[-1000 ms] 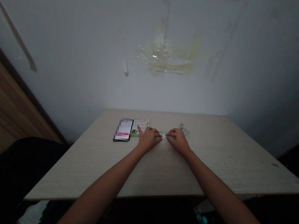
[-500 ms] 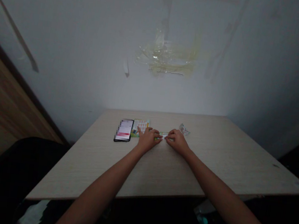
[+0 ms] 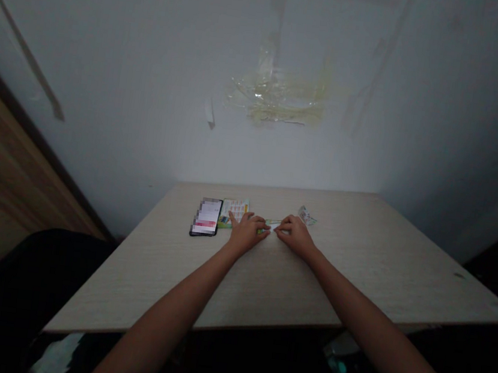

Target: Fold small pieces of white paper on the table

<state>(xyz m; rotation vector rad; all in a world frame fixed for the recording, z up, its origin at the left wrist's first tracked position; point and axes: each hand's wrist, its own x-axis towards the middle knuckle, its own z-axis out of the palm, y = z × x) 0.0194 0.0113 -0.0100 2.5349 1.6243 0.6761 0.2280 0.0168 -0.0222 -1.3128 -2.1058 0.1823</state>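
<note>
My left hand (image 3: 247,231) rests on the table with its fingers bent over a small flat green-and-white piece (image 3: 273,222), probably paper or card. From the other side my right hand (image 3: 296,234) meets it, thumb and fingertips pinched together at the piece's white part. What the right fingertips hold is too small to make out. Just left of my left hand lies a printed booklet or card (image 3: 237,208) with a green edge. A crumpled, patterned wrapper (image 3: 307,216) sits behind my right hand.
A phone (image 3: 206,217) with a lit, blurred screen lies left of the booklet. The pale wooden table (image 3: 356,272) ends against a wall (image 3: 158,109) with yellowed tape (image 3: 282,100) on it. Dark space with a few items shows below the front edge.
Both hands stay in almost the same place, and the right fingertips shift only very slightly at the piece. The phone, booklet and wrapper have not moved.
</note>
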